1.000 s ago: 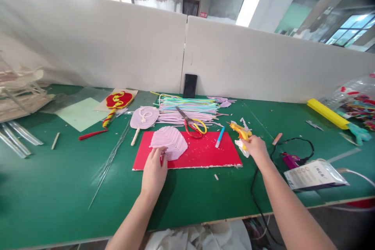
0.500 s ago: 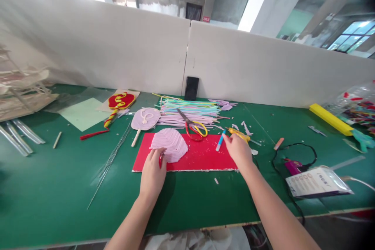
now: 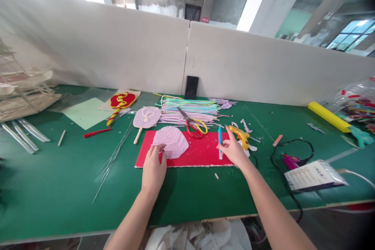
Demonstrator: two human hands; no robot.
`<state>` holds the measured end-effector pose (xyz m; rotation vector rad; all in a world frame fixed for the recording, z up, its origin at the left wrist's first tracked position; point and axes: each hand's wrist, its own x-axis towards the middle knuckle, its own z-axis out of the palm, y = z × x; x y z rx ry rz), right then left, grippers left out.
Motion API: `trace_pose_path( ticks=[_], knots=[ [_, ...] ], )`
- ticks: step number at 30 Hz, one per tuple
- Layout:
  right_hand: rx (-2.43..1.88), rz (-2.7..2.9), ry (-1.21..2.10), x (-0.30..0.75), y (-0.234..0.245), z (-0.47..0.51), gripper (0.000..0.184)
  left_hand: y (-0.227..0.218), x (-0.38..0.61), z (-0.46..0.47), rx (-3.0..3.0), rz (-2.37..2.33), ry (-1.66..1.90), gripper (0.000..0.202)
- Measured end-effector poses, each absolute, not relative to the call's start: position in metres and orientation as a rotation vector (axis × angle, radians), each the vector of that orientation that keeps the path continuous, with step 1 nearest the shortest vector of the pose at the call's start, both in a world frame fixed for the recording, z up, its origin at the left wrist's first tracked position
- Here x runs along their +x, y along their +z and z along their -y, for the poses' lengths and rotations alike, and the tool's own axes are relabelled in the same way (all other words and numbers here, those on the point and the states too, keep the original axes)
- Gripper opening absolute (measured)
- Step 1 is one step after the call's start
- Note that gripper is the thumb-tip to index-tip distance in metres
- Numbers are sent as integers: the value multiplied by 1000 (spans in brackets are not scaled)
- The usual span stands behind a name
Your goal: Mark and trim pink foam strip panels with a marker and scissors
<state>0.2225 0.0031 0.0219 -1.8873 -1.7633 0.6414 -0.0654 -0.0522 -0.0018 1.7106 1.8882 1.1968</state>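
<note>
A red board lies on the green table. On its left part rests a pink ribbed leaf-shaped piece. My left hand presses on the near edge of that piece, fingers curled over it. My right hand pinches a blue pen and holds it upright over the board's right part. A yellow glue gun lies just right of that hand. Scissors with red and yellow handles lie at the board's far edge.
A pile of pastel strips lies behind the board, with a pink paddle shape and a red and yellow ornament to the left. Thin wires, a black cable, a white packet and a yellow bar lie around. White partitions close the far side.
My right hand left the glue gun, moved left, picked up the blue pen and now holds it upright over the board. My left hand stayed on the pink piece.
</note>
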Motion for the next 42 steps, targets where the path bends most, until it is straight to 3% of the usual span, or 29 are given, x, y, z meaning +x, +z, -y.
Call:
trace_pose_path(
  ticks=[5,12,16,23,32,42],
  knots=[
    [-1415,1325,1038,184,14,27,79,2,-60,55,1765,-1773,1154,25],
    [-1169,1042,1207,98,2,45,42,7,-49,65,2057,-1503,753,25],
    [-1182,1109,1123,82,-8,42,42,7,-47,64,2027,-1675,630,18],
    [-1296,1304,631,86,-22,41,33,22,-82,60,1762,-2108,589,17],
    [-1301,1445,560,84,-27,40,31,40,-142,73,1682,-2408,138,22],
    [-1314,1439,573,86,-25,40,31,38,-133,74,1688,-2512,175,31]
  ],
)
